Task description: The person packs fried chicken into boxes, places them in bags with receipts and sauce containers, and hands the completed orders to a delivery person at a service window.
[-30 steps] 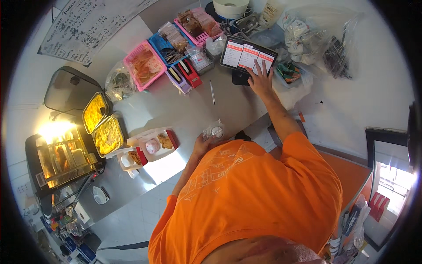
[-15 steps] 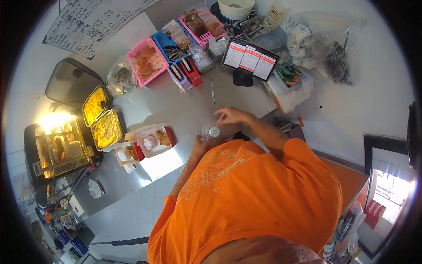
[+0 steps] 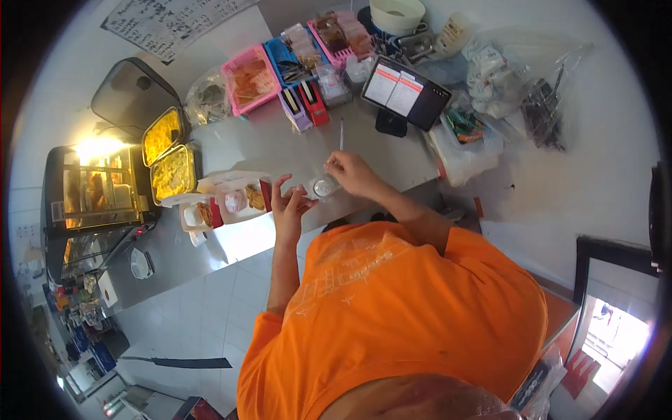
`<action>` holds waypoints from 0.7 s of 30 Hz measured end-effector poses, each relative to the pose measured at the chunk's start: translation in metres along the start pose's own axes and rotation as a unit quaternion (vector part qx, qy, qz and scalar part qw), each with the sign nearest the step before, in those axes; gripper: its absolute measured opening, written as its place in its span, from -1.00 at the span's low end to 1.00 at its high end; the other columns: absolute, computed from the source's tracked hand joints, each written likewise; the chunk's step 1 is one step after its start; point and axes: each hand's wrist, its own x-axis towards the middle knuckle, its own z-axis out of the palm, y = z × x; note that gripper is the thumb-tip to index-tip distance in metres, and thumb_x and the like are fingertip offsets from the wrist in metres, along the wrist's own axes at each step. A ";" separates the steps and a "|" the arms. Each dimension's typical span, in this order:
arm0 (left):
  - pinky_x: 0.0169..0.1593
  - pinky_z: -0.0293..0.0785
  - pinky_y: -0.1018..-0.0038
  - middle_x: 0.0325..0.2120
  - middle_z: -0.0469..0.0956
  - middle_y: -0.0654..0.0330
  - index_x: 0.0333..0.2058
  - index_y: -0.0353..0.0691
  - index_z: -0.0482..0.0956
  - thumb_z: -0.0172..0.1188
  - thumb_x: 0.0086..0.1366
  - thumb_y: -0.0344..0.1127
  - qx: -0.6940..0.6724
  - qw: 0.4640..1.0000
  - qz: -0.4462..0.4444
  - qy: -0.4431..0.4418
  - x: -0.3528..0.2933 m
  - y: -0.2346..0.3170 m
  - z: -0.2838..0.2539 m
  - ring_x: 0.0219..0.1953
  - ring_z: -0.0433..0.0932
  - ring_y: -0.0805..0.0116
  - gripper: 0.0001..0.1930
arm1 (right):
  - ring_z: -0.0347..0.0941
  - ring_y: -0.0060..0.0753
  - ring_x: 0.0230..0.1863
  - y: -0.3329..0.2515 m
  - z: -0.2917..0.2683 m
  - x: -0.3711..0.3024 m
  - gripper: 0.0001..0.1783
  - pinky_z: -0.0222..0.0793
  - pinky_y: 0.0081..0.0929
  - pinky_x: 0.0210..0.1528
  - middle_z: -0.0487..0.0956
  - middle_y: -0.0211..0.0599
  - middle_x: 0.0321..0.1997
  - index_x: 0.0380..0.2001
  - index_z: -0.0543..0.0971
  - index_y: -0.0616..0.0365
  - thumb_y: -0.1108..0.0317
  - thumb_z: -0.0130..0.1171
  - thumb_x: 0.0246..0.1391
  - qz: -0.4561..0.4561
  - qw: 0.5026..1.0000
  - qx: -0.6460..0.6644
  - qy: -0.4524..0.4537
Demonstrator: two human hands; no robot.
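Observation:
A small clear round container (image 3: 324,186) with a pale, shiny top stands on the steel counter between my hands. My left hand (image 3: 288,206) is raised just left of it, its fingers bent but apart. To the upper right of the container is my right hand (image 3: 355,175), fingers curled together; anything inside them is hidden. Beyond its knuckles lies a pen (image 3: 341,133), whose near end meets the hand's outline; I cannot tell whether they touch. Left of my left hand, an open box (image 3: 210,185) holds fried pieces (image 3: 256,198) and a wrapped pinkish-white bundle (image 3: 236,201).
A tablet (image 3: 406,89) on a stand is at the back right. Pink (image 3: 227,84) and blue (image 3: 273,59) baskets of packets line the wall, with tape dispensers (image 3: 313,103) before them. Yellow-filled trays (image 3: 173,175) and a lit display warmer (image 3: 98,189) stand left.
My left hand has risen from beside the container and opened its fingers. My right hand has drawn its fingers in, near the pen. The tablet's screen has changed, and the whole view has shifted.

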 end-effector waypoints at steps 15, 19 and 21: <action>0.32 0.37 0.23 0.39 0.21 -0.06 0.40 -0.19 0.17 0.37 0.21 -0.29 0.064 0.974 0.168 -0.136 -0.069 0.056 0.022 0.32 0.38 0.12 -0.17 | 0.64 -0.41 -0.18 -0.098 0.009 -0.046 -0.49 0.50 -0.45 -0.22 0.65 -0.19 -0.25 -0.04 0.21 0.08 0.41 0.36 0.15 -0.054 0.980 0.161 -0.103; 0.08 0.45 0.37 0.00 0.47 0.08 0.12 -0.25 0.55 0.51 0.07 -0.35 0.355 0.901 0.249 -0.010 -0.066 0.066 -0.014 0.10 0.43 0.23 -0.39 | 0.60 -0.48 -0.19 -0.112 0.022 -0.053 -0.59 0.47 -0.48 -0.13 0.68 -0.11 -0.14 -0.05 0.25 0.01 0.41 0.29 0.24 -0.053 0.930 0.315 -0.184; -0.14 0.36 0.45 -0.22 0.39 0.15 -0.18 -0.27 0.72 0.44 0.15 -0.33 0.302 0.891 0.337 -0.002 -0.048 0.038 -0.042 -0.19 0.39 0.29 -0.74 | 0.57 -0.52 -0.21 -0.117 0.036 -0.048 -0.61 0.43 -0.50 -0.20 0.68 -0.13 -0.14 -0.05 0.28 0.06 0.36 0.29 0.24 -0.053 0.931 0.300 -0.202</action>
